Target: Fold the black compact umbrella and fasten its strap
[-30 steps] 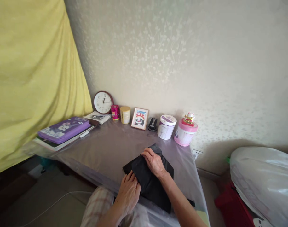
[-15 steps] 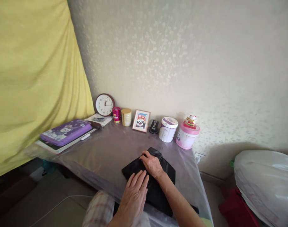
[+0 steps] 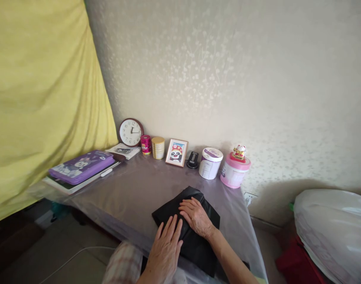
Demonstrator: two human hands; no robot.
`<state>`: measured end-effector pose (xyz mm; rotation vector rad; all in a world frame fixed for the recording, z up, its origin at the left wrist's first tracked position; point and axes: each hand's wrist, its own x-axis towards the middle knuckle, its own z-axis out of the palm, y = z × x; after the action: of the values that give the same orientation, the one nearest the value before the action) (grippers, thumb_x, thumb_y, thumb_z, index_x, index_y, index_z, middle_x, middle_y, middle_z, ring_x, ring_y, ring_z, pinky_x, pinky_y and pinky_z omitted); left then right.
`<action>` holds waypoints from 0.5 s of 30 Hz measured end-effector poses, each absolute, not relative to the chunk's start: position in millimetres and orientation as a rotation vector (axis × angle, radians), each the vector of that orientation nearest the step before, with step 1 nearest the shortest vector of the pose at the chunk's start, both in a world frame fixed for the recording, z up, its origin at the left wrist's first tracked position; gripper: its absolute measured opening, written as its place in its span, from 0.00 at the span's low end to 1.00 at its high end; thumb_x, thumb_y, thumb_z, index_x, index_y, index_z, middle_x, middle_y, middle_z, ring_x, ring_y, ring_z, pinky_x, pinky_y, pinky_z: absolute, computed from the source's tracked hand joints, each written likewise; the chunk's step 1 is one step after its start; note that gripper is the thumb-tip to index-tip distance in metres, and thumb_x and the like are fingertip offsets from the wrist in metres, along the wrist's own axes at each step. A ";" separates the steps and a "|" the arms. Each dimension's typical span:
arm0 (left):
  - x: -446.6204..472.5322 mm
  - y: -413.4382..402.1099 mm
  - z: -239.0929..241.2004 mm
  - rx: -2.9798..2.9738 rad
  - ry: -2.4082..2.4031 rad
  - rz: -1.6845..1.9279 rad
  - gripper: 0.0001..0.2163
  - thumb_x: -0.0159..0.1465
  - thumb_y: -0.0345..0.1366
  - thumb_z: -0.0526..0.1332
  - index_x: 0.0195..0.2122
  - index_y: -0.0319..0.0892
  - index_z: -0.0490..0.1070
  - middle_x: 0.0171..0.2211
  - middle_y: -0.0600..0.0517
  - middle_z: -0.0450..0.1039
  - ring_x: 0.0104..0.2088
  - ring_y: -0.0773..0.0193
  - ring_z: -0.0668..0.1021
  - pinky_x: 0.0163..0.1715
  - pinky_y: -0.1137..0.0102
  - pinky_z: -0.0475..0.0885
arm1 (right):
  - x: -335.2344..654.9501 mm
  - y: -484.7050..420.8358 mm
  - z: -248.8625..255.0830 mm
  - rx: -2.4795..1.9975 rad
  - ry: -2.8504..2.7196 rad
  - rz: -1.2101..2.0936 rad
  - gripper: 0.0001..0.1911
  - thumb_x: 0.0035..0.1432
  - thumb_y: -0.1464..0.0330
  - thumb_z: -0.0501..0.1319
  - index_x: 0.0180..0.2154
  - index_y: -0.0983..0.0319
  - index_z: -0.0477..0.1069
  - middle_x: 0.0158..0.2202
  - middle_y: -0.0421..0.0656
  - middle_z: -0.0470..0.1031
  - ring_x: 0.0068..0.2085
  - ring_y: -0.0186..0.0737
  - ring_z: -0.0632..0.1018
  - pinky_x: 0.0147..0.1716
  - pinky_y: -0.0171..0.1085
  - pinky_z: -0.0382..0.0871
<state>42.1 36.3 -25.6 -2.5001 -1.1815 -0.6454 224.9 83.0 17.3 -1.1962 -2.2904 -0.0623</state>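
Note:
A black sheet of thin material, perhaps a plastic bag or cloth, lies partly folded near the front of the covered table. My left hand rests flat on its left part, fingers stretched out and slightly spread. Across its upper middle lies my right hand, palm down, with the fingers extended to the left. Neither hand grips the material. Part of the black piece is hidden under my hands and right forearm.
Along the wall stand a clock, a pink can, a yellow-lidded jar, a panda picture frame, a white tub and a pink-lidded tub bearing a lucky cat figurine. A purple case lies left.
My right hand has shifted slightly down and right, and its curled fingers have straightened flat onto the black material. My left hand has moved a little left.

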 end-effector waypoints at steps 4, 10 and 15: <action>42.8 35.8 -25.8 -2.510 -1.192 -0.631 0.25 0.66 0.35 0.49 0.64 0.43 0.49 0.62 0.48 0.58 0.60 0.58 0.65 0.53 0.60 0.67 | 247.0 116.5 16.7 -1.307 -2.278 -0.116 0.16 0.68 0.65 0.48 0.45 0.60 0.73 0.46 0.45 0.77 0.53 0.41 0.72 0.57 0.49 0.57; 40.9 35.4 -25.2 -2.550 -1.200 -0.616 0.25 0.66 0.37 0.49 0.64 0.42 0.49 0.62 0.47 0.58 0.59 0.56 0.66 0.52 0.60 0.69 | 264.2 141.6 31.8 -1.524 -2.119 -0.192 0.18 0.68 0.66 0.47 0.44 0.64 0.74 0.46 0.51 0.76 0.48 0.45 0.75 0.49 0.49 0.66; 40.9 34.0 -23.3 -2.593 -1.226 -0.620 0.24 0.67 0.36 0.49 0.64 0.42 0.48 0.61 0.47 0.60 0.58 0.58 0.67 0.52 0.61 0.69 | 249.0 111.6 34.2 -1.227 -2.280 -0.056 0.15 0.68 0.66 0.48 0.43 0.61 0.73 0.42 0.45 0.78 0.50 0.39 0.73 0.54 0.44 0.63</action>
<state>40.9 34.0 -23.3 -2.5933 -1.2261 -0.6201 249.0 111.6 34.2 -1.2267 -2.2799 -0.0562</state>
